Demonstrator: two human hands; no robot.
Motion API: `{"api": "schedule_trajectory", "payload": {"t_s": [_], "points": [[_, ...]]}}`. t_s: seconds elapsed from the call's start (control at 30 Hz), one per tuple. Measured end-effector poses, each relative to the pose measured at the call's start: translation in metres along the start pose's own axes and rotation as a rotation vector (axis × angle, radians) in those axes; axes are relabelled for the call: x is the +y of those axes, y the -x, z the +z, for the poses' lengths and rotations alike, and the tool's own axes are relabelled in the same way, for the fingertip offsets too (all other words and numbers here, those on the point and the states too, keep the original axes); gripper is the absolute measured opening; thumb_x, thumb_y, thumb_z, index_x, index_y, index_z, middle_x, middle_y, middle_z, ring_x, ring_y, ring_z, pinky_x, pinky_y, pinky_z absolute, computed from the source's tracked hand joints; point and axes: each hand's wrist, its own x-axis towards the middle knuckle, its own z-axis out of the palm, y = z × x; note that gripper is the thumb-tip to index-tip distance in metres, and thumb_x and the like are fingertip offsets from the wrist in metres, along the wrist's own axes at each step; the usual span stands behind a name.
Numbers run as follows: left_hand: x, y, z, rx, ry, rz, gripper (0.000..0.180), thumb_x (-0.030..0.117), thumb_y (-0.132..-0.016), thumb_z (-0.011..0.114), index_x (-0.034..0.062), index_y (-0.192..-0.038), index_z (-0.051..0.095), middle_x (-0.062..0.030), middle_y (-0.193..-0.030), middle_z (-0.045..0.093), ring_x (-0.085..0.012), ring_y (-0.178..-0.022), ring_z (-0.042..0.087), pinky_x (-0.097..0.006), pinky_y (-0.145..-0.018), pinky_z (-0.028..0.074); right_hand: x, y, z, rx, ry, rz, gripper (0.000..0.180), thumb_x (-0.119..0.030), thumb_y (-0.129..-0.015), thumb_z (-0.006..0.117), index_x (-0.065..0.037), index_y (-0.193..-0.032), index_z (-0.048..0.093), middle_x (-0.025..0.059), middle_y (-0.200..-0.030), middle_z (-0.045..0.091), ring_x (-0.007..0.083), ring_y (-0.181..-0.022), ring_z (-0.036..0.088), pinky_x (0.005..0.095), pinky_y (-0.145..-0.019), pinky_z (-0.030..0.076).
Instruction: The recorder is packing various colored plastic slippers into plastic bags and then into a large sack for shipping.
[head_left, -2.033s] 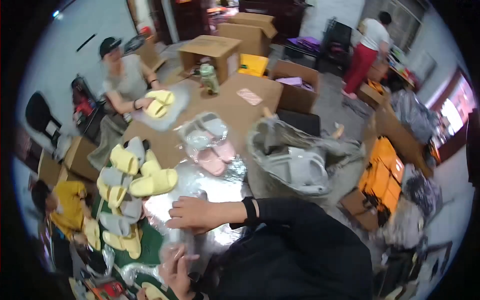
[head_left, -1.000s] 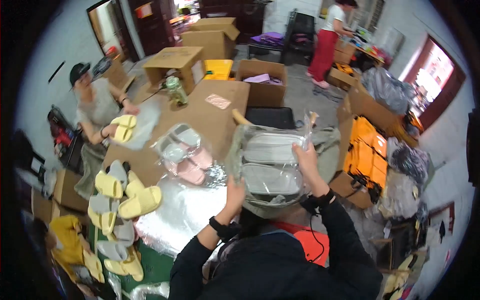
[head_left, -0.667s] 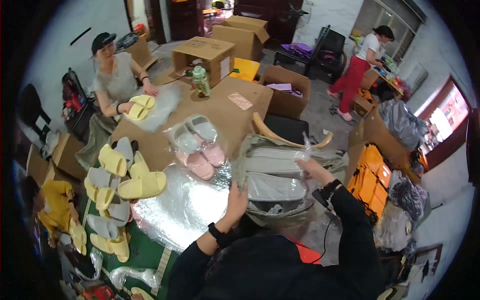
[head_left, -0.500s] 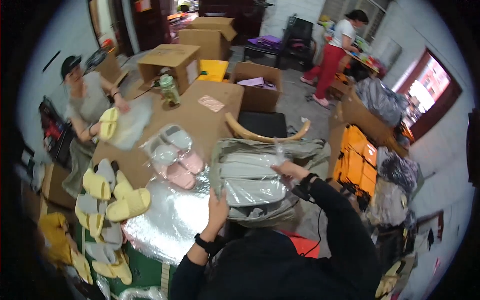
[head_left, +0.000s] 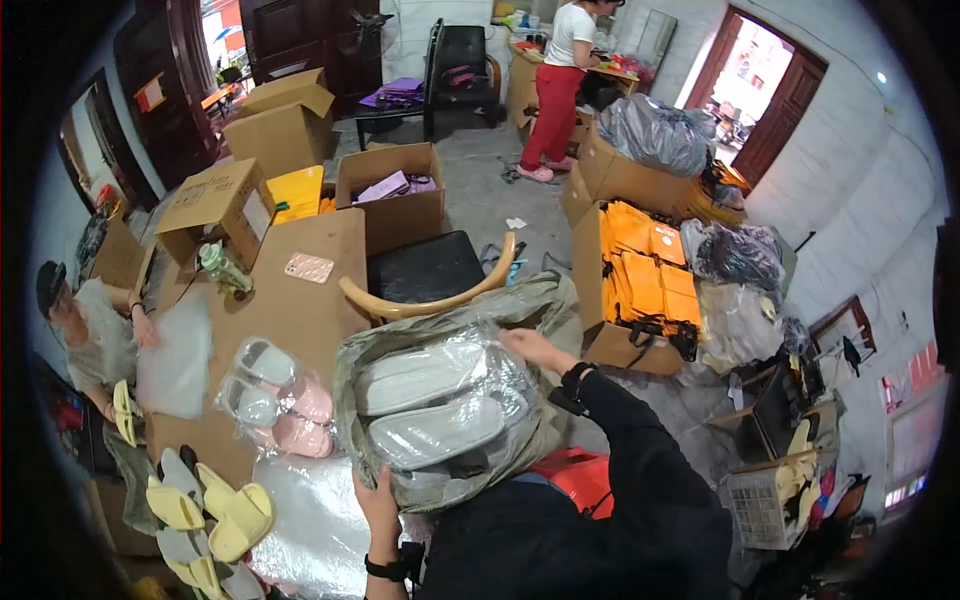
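Observation:
A grey-green woven sack point(head_left: 355, 375) stands in front of me with its mouth spread wide. Inside lies a pair of light grey slippers point(head_left: 435, 432) wrapped in a clear plastic bag point(head_left: 510, 395), side by side with soles up. At the sack's near left rim, my left hand point(head_left: 377, 508) is closed on the fabric, its fingertips partly hidden. My right hand point(head_left: 538, 347) is closed on the clear bag's far right corner. To the left, bagged grey and pink slippers point(head_left: 300, 405) lie on the brown table point(head_left: 310, 235).
Yellow and grey slippers point(head_left: 240, 520) lie by a shiny clear plastic sheet point(head_left: 320, 520). Across the table, a person holds a yellow slipper point(head_left: 123, 412). A curved wooden-armed chair point(head_left: 425, 275) stands behind the sack. Right is a carton of orange bags point(head_left: 645, 275); another person stands farther back.
My view has swung to the right. The bagged grey slippers now lie tilted in the sack, more of them showing, and my right hand still grips their plastic.

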Motion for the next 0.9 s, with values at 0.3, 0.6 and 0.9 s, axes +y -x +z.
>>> {"api": "schedule_trajectory", "payload": {"t_s": [0.3,0.6,0.9], "points": [[-0.006,-0.011,0.008,-0.002,0.1,-0.059,0.043,0.009,-0.085,0.055,-0.0043,-0.123,0.039,-0.0134,-0.117,0.05,-0.0222,-0.101,0.05,-0.03,-0.088,0.038,0.066,0.037,0.02,-0.256,1.352,-0.277,0.025,-0.023,-0.072,0.052,-0.007,-0.088,0.064,0.0099,-0.107,0.059,0.0262,-0.111,0.049,0.0525,-0.104,0.02],[-0.024,-0.012,-0.013,-0.005,-0.029,-0.041,0.036,0.012,-0.086,0.055,-0.0058,-0.116,0.046,-0.0127,-0.107,0.056,-0.0199,-0.092,0.054,-0.03,-0.082,0.041,0.081,0.052,-0.005,-0.219,1.673,-0.04,0.017,-0.02,-0.078,0.052,-0.016,-0.068,0.065,0.0012,-0.058,0.058,0.0214,-0.076,0.06,0.0509,-0.106,0.014],[-0.021,-0.009,-0.017,-0.118,0.257,-0.161,0.036,0.023,-0.089,0.051,-0.0053,-0.111,0.048,-0.0136,-0.101,0.057,-0.0211,-0.084,0.057,-0.033,-0.069,0.048,0.015,0.134,-0.083,0.163,1.954,0.141,0.022,-0.02,-0.082,0.05,-0.015,-0.083,0.071,0.002,-0.085,0.067,0.0267,-0.107,0.051,0.0547,-0.107,0.005]]}}
